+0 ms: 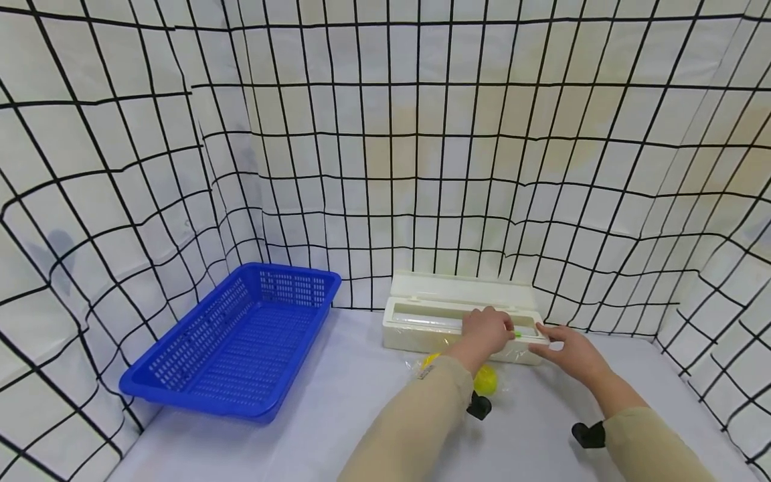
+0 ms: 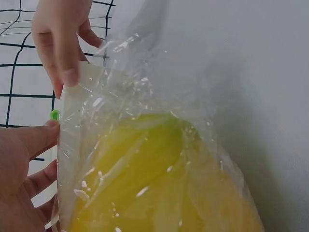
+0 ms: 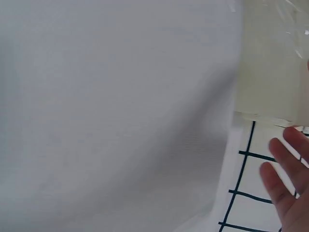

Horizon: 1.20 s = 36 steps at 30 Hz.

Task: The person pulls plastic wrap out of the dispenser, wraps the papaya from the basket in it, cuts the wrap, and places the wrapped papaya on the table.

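The cream cling-film dispenser (image 1: 460, 320) stands open at the back of the table (image 1: 337, 402), with no readable writing on it. The left hand (image 1: 486, 331) pinches the small green slider (image 1: 517, 334) on its front rail. The right hand (image 1: 569, 349) rests flat, fingers spread, on the dispenser's right end. A film-wrapped yellow fruit (image 1: 484, 379) lies just before it. A blue basket (image 1: 241, 338) sits well to the left.

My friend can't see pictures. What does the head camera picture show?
Two hands, left hand and right hand, touch a cream cling-film box on a white table. A wrapped yellow thing lies nearby, beside a blue basket.
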Each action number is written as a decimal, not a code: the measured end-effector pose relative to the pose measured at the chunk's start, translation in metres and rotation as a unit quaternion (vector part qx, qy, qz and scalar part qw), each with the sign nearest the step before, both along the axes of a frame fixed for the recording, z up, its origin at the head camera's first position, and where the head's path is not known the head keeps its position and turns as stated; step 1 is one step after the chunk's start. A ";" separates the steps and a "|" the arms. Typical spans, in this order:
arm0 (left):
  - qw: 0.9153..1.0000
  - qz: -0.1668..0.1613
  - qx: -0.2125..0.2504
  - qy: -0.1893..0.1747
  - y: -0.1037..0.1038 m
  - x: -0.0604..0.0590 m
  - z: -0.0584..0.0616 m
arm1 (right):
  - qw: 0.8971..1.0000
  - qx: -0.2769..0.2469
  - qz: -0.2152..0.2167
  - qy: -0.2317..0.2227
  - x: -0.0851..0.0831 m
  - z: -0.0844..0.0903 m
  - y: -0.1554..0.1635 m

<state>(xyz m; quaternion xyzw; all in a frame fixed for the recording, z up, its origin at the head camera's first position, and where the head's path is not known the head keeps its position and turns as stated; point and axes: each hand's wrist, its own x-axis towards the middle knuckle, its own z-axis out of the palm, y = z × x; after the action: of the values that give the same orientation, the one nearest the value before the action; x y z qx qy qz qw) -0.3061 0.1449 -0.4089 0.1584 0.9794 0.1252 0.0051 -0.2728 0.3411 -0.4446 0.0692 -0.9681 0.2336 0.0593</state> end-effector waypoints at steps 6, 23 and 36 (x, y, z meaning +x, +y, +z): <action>1.000 0.000 0.015 -0.005 0.003 -0.003 -0.002 | 0.999 0.021 -0.015 -0.029 0.000 0.008 -0.004; 1.000 -0.027 -0.004 -0.008 0.005 -0.001 -0.004 | 0.995 0.075 0.022 0.058 -0.005 0.003 -0.012; 0.998 -0.033 -0.043 0.022 0.000 -0.004 -0.004 | 0.994 0.076 -0.017 0.072 -0.006 -0.005 -0.017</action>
<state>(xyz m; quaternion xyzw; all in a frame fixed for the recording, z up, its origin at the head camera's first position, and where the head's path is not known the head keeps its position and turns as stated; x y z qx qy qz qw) -0.3099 0.1453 -0.4126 0.1928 0.9780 0.0795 -0.0056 -0.2785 0.3246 -0.4501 0.0734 -0.9772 0.1529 0.1274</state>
